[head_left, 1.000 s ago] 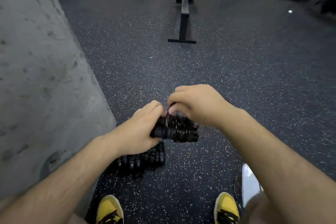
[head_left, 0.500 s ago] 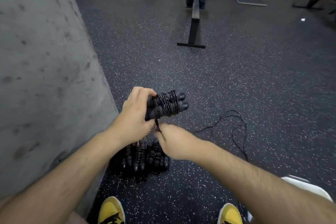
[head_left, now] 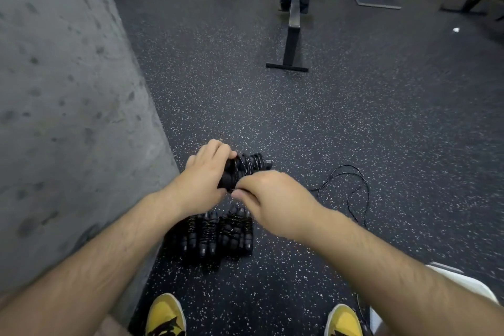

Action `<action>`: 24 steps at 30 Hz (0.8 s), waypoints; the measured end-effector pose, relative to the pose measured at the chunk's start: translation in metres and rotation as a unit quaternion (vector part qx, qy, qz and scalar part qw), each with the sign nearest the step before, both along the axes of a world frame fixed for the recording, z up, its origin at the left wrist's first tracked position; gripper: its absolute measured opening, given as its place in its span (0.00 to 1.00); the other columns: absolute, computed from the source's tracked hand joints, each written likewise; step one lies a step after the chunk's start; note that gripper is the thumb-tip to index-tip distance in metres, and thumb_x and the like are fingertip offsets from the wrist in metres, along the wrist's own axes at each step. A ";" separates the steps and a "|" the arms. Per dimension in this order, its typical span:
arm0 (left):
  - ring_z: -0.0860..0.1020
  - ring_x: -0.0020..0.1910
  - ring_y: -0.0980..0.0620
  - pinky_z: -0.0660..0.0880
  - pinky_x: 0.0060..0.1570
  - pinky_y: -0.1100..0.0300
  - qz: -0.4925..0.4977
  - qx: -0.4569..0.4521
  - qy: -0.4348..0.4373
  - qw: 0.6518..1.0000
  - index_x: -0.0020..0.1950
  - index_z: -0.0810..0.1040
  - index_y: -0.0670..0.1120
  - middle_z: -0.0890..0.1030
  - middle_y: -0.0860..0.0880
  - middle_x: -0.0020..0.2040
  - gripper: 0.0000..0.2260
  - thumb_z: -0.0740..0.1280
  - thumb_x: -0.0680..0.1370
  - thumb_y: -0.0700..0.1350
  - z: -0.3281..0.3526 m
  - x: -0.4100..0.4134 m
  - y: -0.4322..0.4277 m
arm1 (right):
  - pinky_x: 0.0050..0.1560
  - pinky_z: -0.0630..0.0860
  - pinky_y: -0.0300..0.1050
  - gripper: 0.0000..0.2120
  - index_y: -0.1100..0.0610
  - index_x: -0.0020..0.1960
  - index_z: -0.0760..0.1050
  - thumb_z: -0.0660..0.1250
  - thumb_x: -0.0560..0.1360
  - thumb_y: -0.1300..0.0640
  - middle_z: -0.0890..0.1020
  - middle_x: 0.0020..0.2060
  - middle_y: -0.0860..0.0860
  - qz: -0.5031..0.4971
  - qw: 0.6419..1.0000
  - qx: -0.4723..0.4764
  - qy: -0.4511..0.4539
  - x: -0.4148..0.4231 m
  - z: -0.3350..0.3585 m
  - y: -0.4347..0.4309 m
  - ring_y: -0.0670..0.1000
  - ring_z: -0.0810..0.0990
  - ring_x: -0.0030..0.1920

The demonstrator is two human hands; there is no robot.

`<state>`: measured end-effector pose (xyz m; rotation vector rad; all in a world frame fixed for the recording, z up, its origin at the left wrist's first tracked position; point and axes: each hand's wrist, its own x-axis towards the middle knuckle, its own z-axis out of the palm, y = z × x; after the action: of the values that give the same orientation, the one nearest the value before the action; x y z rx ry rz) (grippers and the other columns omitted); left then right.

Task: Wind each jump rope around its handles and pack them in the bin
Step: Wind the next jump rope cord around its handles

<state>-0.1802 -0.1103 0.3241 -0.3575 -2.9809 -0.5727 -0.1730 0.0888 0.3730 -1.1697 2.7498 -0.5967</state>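
Left hand [head_left: 203,172]: closed around the pair of black ribbed jump-rope handles [head_left: 246,168], held together as one bundle above the dark speckled rubber floor [head_left: 313,123], free ends pointing right. Right hand [head_left: 268,200]: fingers curled, pinching the thin black speckled rope cord [head_left: 351,194] right at the underside of the bundle, touching the left hand.

Change over the last second: right hand above the bundle first, then dropped below it with a short span of cord drawn taut, now brought back up against the handles. Reads as one more turn laid on. Several turns already visible around the middle of the handles.

Remaining slack: loose loops of cord lying on the floor to the right of the hands, trailing back toward the right forearm. Judged state: winding well under way but not finished; several more turns likely before the tail can be tucked.

Already wound: a row of black handle bundles [head_left: 215,234] lying side by side on the floor just below the hands, beside the grey concrete wall [head_left: 62,117]. Not yet packed.

White plastic bin rim [head_left: 469,284]: only a corner visible at the lower right, behind the right forearm; contents not visible.

Risk, as a judgement: slack loops catching on the yellow shoe [head_left: 345,320] near the cord during pulling.
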 end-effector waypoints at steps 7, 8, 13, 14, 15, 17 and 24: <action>0.70 0.49 0.54 0.70 0.47 0.52 -0.096 0.081 -0.106 0.986 0.52 0.61 0.54 0.68 0.56 0.51 0.22 0.71 0.68 0.41 0.021 0.021 0.027 | 0.34 0.73 0.37 0.08 0.54 0.44 0.83 0.81 0.68 0.55 0.80 0.29 0.45 -0.062 0.956 -0.156 -0.242 -0.043 0.032 0.026 0.43 0.76 0.29; 0.72 0.50 0.55 0.72 0.47 0.53 -0.100 0.103 -0.118 0.983 0.55 0.60 0.56 0.69 0.56 0.52 0.24 0.71 0.68 0.41 0.024 0.024 0.030 | 0.31 0.73 0.38 0.09 0.57 0.45 0.83 0.80 0.69 0.57 0.80 0.29 0.48 -0.059 0.942 -0.170 -0.283 -0.050 0.034 0.029 0.45 0.75 0.28; 0.77 0.48 0.43 0.77 0.45 0.44 -0.132 0.277 -0.137 0.942 0.73 0.52 0.59 0.70 0.48 0.58 0.44 0.72 0.67 0.37 0.030 0.032 0.035 | 0.30 0.71 0.36 0.07 0.58 0.52 0.81 0.74 0.75 0.61 0.80 0.35 0.48 -0.055 0.857 -0.258 -0.442 -0.071 0.025 0.039 0.45 0.74 0.29; 0.77 0.47 0.38 0.77 0.44 0.42 -0.128 0.317 -0.140 0.929 0.77 0.50 0.60 0.70 0.46 0.57 0.47 0.73 0.67 0.36 0.031 0.033 0.035 | 0.30 0.72 0.35 0.07 0.58 0.53 0.81 0.73 0.75 0.61 0.80 0.34 0.47 -0.060 0.838 -0.279 -0.464 -0.072 0.023 0.037 0.44 0.74 0.29; 0.76 0.46 0.37 0.77 0.44 0.41 -0.124 0.354 -0.142 0.916 0.79 0.49 0.61 0.71 0.45 0.56 0.49 0.73 0.68 0.35 0.033 0.032 0.036 | 0.31 0.73 0.35 0.07 0.58 0.54 0.80 0.72 0.76 0.62 0.80 0.34 0.46 -0.063 0.823 -0.298 -0.479 -0.074 0.018 0.035 0.44 0.75 0.29; 0.79 0.52 0.45 0.77 0.50 0.49 -0.126 0.416 -0.133 0.890 0.80 0.54 0.60 0.75 0.47 0.60 0.48 0.74 0.69 0.31 0.037 0.031 0.039 | 0.33 0.77 0.36 0.07 0.61 0.55 0.80 0.68 0.78 0.64 0.83 0.36 0.47 -0.079 0.796 -0.342 -0.493 -0.072 0.016 0.029 0.44 0.80 0.33; 0.77 0.49 0.45 0.71 0.51 0.50 0.004 0.589 -0.121 0.799 0.60 0.80 0.53 0.81 0.42 0.51 0.21 0.73 0.67 0.48 0.036 0.024 0.036 | 0.27 0.63 0.37 0.09 0.61 0.57 0.72 0.55 0.84 0.61 0.73 0.33 0.51 -0.147 0.725 -0.401 -0.540 -0.060 -0.001 0.000 0.45 0.66 0.29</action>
<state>-0.1566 -0.0740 0.3601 -0.1329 -2.1371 -2.3381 -0.2330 0.0885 0.3719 -0.1541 1.5784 -1.8696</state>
